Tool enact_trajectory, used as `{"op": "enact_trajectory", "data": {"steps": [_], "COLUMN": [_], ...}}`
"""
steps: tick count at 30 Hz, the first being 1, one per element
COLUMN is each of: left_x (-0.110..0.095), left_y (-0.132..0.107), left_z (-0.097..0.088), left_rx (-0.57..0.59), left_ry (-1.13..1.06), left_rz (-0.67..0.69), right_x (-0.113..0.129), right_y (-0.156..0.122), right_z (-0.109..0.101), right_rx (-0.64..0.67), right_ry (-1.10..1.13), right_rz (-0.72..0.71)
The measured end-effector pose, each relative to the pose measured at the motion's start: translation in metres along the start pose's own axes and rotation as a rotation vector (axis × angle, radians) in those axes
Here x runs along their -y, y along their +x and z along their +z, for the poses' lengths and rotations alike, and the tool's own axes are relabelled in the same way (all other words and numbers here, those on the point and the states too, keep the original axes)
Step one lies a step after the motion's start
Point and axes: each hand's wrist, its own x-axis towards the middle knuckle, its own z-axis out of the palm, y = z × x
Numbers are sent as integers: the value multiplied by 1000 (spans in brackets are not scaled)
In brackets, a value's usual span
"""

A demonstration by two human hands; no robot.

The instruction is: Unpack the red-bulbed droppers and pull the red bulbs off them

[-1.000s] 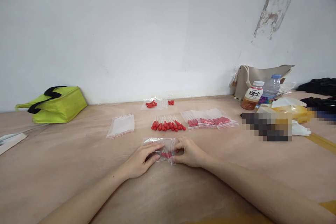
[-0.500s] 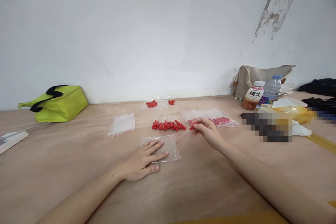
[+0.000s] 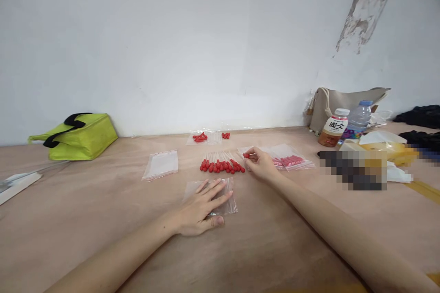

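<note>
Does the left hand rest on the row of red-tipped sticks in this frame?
No, the left hand is spread over a clear plastic bag, and the row of red-tipped sticks lies beyond it.

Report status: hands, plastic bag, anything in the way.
Left hand spread on plastic bag. Right hand pinching a red tip. Loose red-tipped sticks just beyond the bag. Bottles off right, clear of hands.

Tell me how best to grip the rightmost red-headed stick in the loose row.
Probably pinch the stick by its red head, coming down from the near side: the head points toward the person and looks thicker than the pale shafts, which run toward the wall. The right hand is close by.
</note>
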Motion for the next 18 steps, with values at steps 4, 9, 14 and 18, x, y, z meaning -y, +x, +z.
{"op": "enact_trajectory", "data": {"steps": [4,9,14,18], "left_x": [3,0,-4,5], "left_y": [2,1,2,3], "left_z": [4,3,8,8], "left_rx": [41,100,-27,-299], "left_ry": [7,10,26,70], "left_rz": [42,8,-52,-218], "right_x": [-1,0,8,24], "right_y": [-1,-6,-14,-31], "right_z": [8,10,8,10], "right_rx": [58,111,-51,-53], "right_ry": [-113,-241,-258,-272], "right_rz": [-132,-238,-296,-357]}}
